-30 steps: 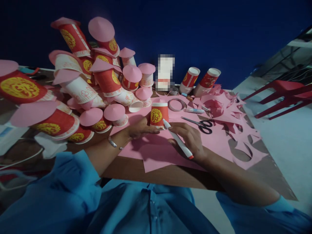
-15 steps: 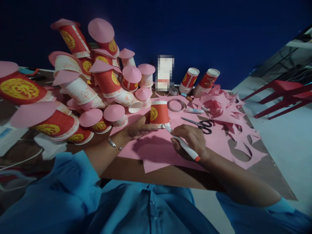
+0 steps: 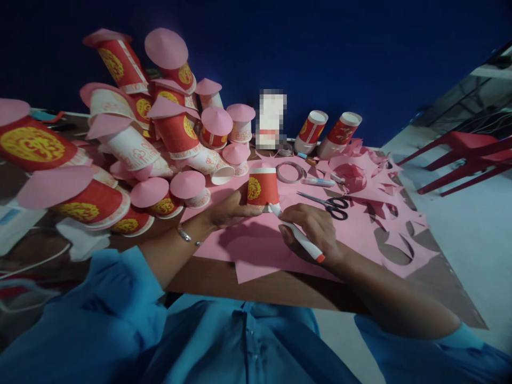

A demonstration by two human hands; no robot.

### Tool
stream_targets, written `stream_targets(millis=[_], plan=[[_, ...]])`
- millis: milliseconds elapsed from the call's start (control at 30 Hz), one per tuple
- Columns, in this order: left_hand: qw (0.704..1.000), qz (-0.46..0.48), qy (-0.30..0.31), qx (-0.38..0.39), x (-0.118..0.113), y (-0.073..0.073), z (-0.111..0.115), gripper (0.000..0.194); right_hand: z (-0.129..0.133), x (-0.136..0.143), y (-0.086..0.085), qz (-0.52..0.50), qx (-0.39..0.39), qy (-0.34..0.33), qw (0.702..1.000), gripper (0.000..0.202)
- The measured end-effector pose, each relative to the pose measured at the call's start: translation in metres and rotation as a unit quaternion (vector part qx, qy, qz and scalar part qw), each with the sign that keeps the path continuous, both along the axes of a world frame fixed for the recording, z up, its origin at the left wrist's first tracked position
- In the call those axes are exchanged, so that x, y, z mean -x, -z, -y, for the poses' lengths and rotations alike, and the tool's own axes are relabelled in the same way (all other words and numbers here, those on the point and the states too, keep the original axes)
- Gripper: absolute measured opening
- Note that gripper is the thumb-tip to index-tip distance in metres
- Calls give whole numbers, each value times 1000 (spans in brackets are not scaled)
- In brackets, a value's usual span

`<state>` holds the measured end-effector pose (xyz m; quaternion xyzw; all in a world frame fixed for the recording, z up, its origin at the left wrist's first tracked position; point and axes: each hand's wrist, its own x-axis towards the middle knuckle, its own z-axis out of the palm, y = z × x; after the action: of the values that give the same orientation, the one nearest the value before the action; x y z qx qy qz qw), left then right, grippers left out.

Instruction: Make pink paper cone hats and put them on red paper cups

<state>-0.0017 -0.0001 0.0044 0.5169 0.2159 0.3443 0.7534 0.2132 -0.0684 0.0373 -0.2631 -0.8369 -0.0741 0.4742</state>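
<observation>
A red paper cup [image 3: 267, 186] with a yellow emblem is upside down above pink paper [image 3: 256, 248], its white base up. My left hand [image 3: 232, 209] grips it from the left, thumb along the lower rim; its other fingers are partly hidden behind the cup. My right hand [image 3: 310, 226] is closed around a white marker [image 3: 303, 241] with an orange-red end. The marker's tip meets the lower rim of the cup. Just right of the cup lie a roll of tape [image 3: 290, 172] and black-handled scissors [image 3: 326, 202].
Several cups with pink cone tops [image 3: 174, 128] crowd the left side. Two cup stacks [image 3: 312, 132] stand at the back beside a blurred white object [image 3: 272, 120]. Cut pink scraps [image 3: 396, 213] cover the right side. A red stool [image 3: 466, 152] is on the floor at right.
The cup has shifted very slightly right and down in my left hand. The marker in my right hand has moved a little left along the rim.
</observation>
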Motion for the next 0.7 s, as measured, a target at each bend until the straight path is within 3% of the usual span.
stream_targets(millis=[300, 700], plan=[[1000, 0, 3, 8, 2, 5, -2, 58, 1, 1, -2, -2, 5, -11, 1000, 8], [1000, -7, -1, 0, 0, -5, 0, 74, 1, -1, -2, -11, -19, -11, 1000, 17]])
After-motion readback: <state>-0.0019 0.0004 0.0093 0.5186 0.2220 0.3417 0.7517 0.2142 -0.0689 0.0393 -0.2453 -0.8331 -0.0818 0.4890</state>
